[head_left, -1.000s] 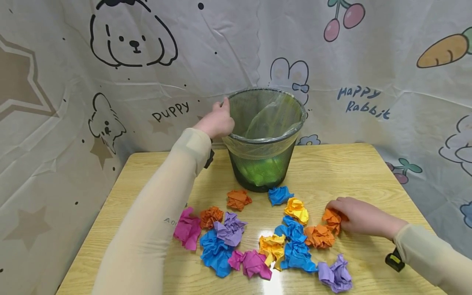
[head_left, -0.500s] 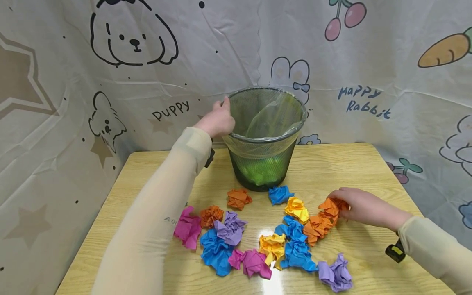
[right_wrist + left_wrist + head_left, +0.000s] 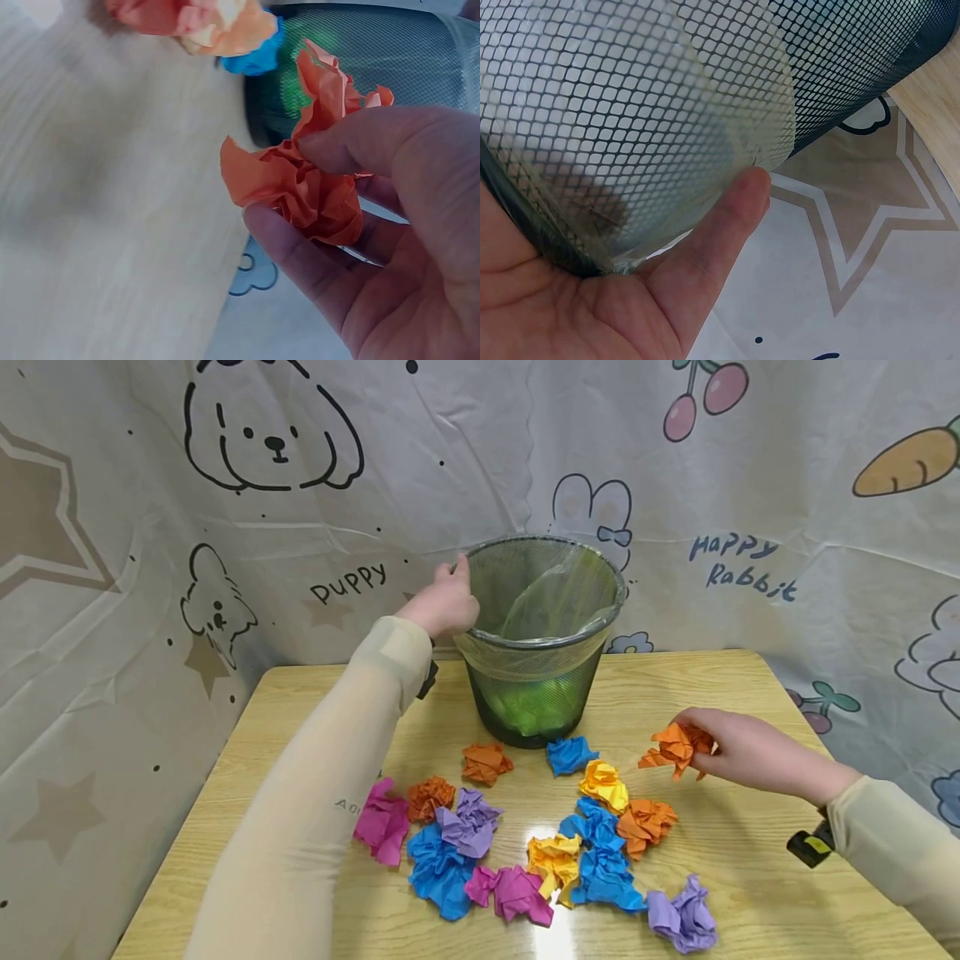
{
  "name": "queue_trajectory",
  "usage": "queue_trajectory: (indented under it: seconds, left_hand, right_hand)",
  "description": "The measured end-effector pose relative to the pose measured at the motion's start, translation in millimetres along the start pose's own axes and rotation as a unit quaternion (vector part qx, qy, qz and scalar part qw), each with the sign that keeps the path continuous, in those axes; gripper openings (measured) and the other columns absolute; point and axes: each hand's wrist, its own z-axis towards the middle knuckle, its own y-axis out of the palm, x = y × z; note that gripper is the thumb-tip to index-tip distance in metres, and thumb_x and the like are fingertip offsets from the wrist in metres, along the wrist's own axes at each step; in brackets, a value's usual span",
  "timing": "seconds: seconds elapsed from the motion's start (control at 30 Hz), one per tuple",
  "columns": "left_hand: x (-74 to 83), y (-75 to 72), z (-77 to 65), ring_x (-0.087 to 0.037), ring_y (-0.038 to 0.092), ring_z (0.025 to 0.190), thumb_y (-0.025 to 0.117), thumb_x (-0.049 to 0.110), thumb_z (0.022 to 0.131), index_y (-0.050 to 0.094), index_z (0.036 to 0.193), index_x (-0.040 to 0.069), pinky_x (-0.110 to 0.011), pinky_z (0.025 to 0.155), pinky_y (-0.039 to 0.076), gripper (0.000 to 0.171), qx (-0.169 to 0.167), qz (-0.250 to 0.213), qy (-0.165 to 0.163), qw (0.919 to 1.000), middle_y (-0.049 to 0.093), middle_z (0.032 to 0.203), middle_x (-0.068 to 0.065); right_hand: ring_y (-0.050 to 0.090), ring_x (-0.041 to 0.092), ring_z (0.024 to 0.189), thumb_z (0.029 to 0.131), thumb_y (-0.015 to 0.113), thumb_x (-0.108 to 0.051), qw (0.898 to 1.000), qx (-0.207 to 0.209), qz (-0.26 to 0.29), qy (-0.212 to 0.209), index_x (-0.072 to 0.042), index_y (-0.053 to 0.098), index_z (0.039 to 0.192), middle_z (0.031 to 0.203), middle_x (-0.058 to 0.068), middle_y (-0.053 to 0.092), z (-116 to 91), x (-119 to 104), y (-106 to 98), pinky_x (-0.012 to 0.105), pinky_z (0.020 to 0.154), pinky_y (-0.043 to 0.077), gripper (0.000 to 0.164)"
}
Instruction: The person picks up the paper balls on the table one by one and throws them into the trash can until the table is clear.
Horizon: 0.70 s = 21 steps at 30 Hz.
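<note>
Orange paper ball (image 3: 675, 748) pinched in R hand (image 3: 750, 750) — up off bench (image 3: 300, 718), near mesh bin (image 3: 534, 702), to its right; L hand (image 3: 442, 602) clamped on bin's rim; other crumpled balls, e.g. purple one (image 3: 682, 917), lie on bench in front of bin.

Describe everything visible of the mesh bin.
The mesh bin is dark, round and open-topped, narrowing toward its base. A translucent liner folds over its rim; something green, not identifiable, shows low through its side. It stands upright on the wood-grained table, the left hand gripping its rim.
</note>
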Motion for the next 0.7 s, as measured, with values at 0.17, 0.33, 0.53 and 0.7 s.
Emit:
queue_trajectory:
  seconds: [0.17, 0.33, 0.53, 0.7]
  left_hand:
    - [-0.6, -0.4, -0.8, -0.027, 0.052, 0.076, 0.028, 0.007, 0.098, -0.023, 0.16, 0.012, -0.041, 0.074, 0.046, 0.081, -0.002, -0.004, 0.002, 1.0, -0.016, 0.168, -0.021]
    - [-0.5, 0.6, 1.2, -0.023, 0.046, 0.069, 0.028, 0.006, 0.097, -0.024, 0.16, 0.013, -0.039, 0.07, 0.045, 0.082, -0.001, -0.004, -0.004, 1.0, -0.016, 0.168, -0.019]
    - [-0.3, 1.0, 2.5, -0.02, 0.04, 0.064, 0.03, 0.006, 0.097, -0.022, 0.16, 0.013, -0.037, 0.067, 0.045, 0.082, 0.002, -0.004, -0.006, 1.0, -0.015, 0.168, -0.019]
    - [-0.9, 0.4, 1.6, -0.022, 0.043, 0.067, 0.029, 0.006, 0.097, -0.022, 0.16, 0.012, -0.038, 0.068, 0.044, 0.082, 0.0, -0.001, -0.002, 1.0, -0.015, 0.168, -0.02]
  right_hand:
    - [0.055, 0.01, 0.075, 0.091, 0.071, -0.007, 1.0, 0.01, 0.004, 0.005, -0.009, 0.062, 0.125, 0.093, -0.007, 0.063, 4.9, -6.3, -12.4, 0.033, 0.065, 0.049, 0.035]
    - [0.061, 0.013, 0.082, 0.091, 0.07, -0.005, 0.999, 0.036, -0.005, 0.001, -0.009, 0.062, 0.128, 0.102, -0.002, 0.068, 9.7, -13.3, -24.4, 0.038, 0.071, 0.053, 0.038]
    - [0.065, 0.019, 0.092, 0.092, 0.067, -0.001, 0.998, 0.065, -0.009, -0.017, -0.008, 0.061, 0.13, 0.11, 0.004, 0.069, 14.8, -22.2, -39.2, 0.045, 0.078, 0.056, 0.039]
    - [0.067, 0.025, 0.097, 0.092, 0.068, 0.002, 0.995, 0.101, -0.003, -0.021, -0.006, 0.062, 0.132, 0.114, 0.008, 0.069, 17.3, -30.2, -54.0, 0.049, 0.081, 0.057, 0.041]
